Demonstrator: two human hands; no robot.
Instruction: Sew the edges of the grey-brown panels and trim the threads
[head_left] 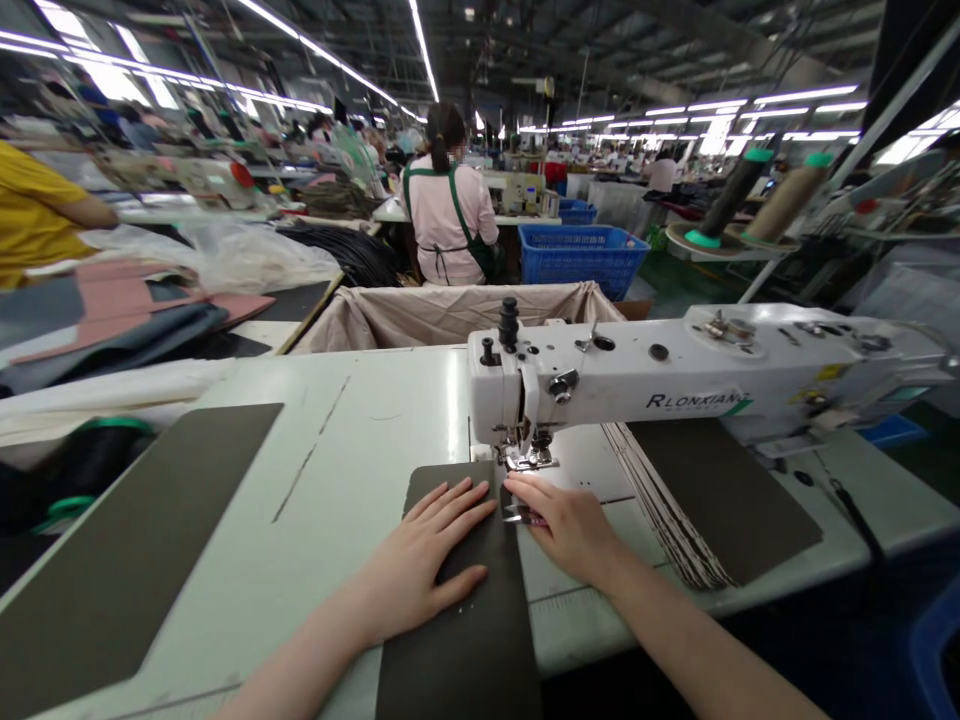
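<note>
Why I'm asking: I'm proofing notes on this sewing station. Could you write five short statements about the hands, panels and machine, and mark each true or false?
1. The left hand rests on a dark panel that reaches toward the sewing machine. True.
2. The left hand is clenched in a fist. False: it lies open, spread on the panel.
3. A small metal-tipped tool shows at the right hand. True.
4. The sewing machine is black all over. False: its body is mostly white.
5. The only dark panel in sight is under the left hand. False: another panel lies to the left, and a stack of panels to the right.
</note>
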